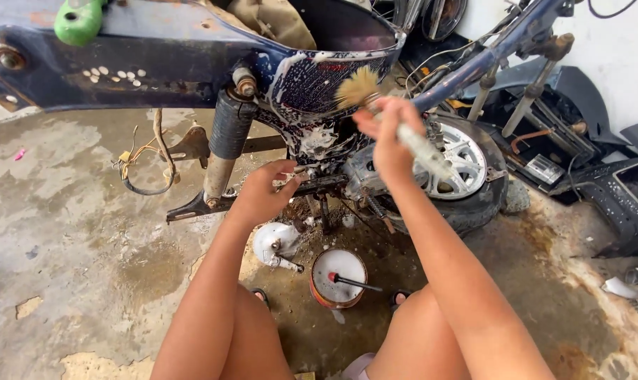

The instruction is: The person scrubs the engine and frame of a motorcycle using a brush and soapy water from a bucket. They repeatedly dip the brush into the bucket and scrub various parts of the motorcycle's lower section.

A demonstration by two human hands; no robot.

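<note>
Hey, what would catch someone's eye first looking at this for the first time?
Probably the right hand holding a paintbrush up against the soapy, dark blue motorbike frame at top centre. Below it, the left hand rests on a greasy metal part, and a small tub of white liquid stands on the wet floor between the knees.

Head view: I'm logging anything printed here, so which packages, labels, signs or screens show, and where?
Can: round, orange-sided, white liquid inside, on the ground between the knees; any label unreadable.
Flat grey rectangular plate: among the dark panels at right; possibly labelled, cannot tell.
No signs or screens.
</note>
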